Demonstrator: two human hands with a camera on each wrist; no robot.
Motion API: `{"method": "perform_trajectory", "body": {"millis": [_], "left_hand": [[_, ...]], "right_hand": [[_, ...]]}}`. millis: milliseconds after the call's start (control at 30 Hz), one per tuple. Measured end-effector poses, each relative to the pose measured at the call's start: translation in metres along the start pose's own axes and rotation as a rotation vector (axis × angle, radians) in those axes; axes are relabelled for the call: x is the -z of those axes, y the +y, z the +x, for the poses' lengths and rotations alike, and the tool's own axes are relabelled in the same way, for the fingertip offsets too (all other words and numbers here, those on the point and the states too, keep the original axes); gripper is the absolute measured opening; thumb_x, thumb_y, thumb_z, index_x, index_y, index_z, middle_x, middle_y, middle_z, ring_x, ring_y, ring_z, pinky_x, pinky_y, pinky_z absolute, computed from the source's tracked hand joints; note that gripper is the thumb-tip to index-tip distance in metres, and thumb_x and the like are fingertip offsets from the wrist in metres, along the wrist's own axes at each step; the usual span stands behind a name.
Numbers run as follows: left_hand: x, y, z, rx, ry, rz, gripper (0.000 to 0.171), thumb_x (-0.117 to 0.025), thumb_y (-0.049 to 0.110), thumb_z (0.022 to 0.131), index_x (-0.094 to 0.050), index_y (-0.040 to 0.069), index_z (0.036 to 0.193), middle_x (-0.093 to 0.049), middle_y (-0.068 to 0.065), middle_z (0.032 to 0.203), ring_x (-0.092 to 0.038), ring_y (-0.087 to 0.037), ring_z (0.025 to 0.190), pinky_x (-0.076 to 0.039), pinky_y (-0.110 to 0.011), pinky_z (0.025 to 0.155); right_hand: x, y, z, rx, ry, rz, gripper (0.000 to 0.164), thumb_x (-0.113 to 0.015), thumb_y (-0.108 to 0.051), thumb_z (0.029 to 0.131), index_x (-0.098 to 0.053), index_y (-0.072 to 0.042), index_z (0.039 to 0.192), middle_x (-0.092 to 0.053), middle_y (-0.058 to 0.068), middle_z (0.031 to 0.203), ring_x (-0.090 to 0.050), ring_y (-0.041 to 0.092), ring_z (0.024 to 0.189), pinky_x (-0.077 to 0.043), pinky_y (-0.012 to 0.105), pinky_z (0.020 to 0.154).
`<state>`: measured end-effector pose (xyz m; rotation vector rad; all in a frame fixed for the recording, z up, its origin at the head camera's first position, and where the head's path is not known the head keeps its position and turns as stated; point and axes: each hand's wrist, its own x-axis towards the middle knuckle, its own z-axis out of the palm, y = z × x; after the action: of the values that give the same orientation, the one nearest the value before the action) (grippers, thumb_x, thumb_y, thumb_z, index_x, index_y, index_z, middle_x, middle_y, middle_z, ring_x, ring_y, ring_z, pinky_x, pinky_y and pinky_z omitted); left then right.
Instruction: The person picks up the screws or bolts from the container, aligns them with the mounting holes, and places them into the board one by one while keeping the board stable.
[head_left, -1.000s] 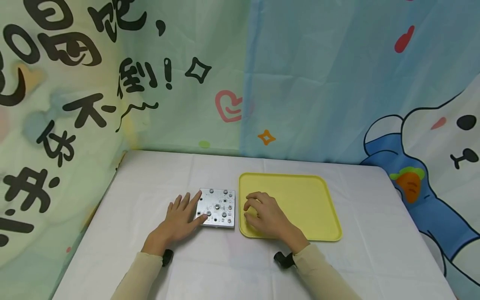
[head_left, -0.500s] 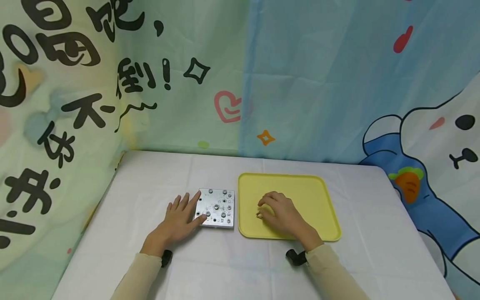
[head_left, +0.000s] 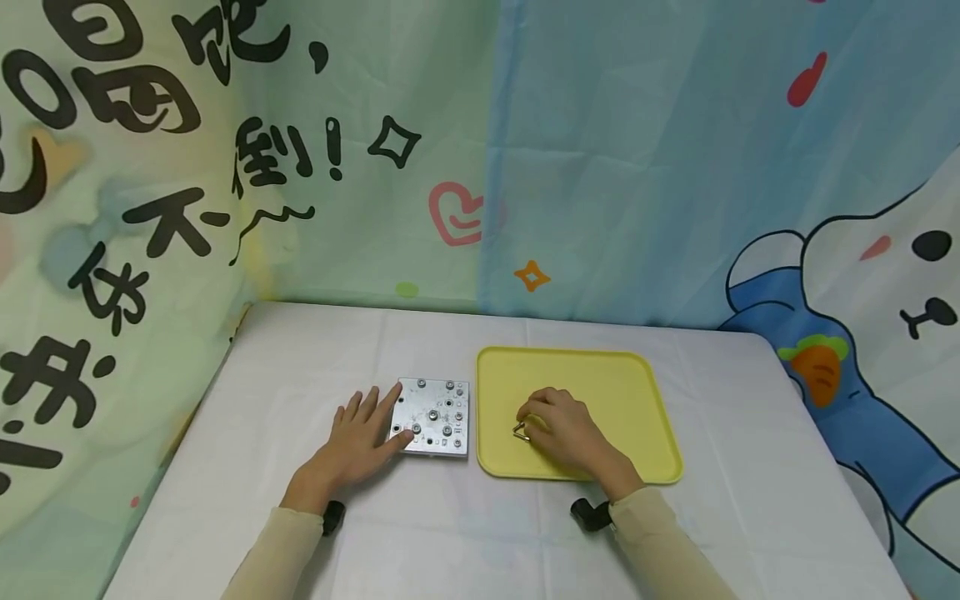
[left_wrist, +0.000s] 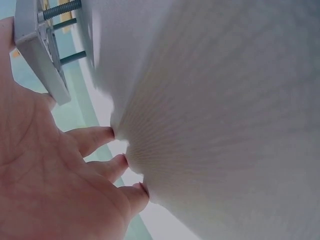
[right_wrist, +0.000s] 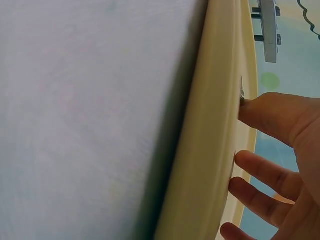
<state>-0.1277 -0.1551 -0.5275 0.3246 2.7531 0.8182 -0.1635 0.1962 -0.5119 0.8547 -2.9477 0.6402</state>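
1. The left hand (head_left: 360, 437) lies open with its fingers spread; it has hold of nothing, its index finger and thumb reaching the silver metal plate (head_left: 442, 423) along the near-hand edge; in the left wrist view the other three fingertips touch the white tablecloth (head_left: 420, 517).
2. The metal plate sits left of the yellow tray (head_left: 615, 408), a narrow strip of cloth between them; several screw heads and small holes mark its top face; from below, threaded bolts (left_wrist: 62, 9) jut out of its underside.
3. The right hand (head_left: 562, 429) is over the left half of the tray, palm down, fingers bent; a small metal piece (head_left: 521, 432), bent and wire-like, shows at its fingertips; in the right wrist view only a glint of it appears beside the thumb tip, so I cannot tell whether it is pinched or merely touched.
4. Both arms wear beige sleeves (head_left: 281, 550); a black wrist device (head_left: 334, 517) sits at the left cuff, with another at the right.
5. Behind the table hangs a green and blue printed backdrop (head_left: 637, 167); black lettering fills its left side; a white cartoon animal (head_left: 885, 275) with a carrot emblem (head_left: 821, 377) stands at right.
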Motion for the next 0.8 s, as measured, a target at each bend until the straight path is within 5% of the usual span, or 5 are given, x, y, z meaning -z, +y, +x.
{"method": "perform_trajectory", "body": {"millis": [800], "left_hand": [[0.0015,-0.0001,0.0006,0.001,-0.022,-0.002,0.082,-0.04,0.068,0.098,-0.007,0.03,0.163,-0.008,-0.021,0.165,0.002,-0.042,0.15,0.0,-0.062,0.116]], "right_hand": [[0.0003,-0.0023,0.0022,0.011,0.001,-0.071,0.006,-0.07,-0.015,0.095,-0.07,-0.009,0.092,-0.063,0.014,0.12,-0.057,0.036,0.109,-0.048,0.057,0.085]]}}
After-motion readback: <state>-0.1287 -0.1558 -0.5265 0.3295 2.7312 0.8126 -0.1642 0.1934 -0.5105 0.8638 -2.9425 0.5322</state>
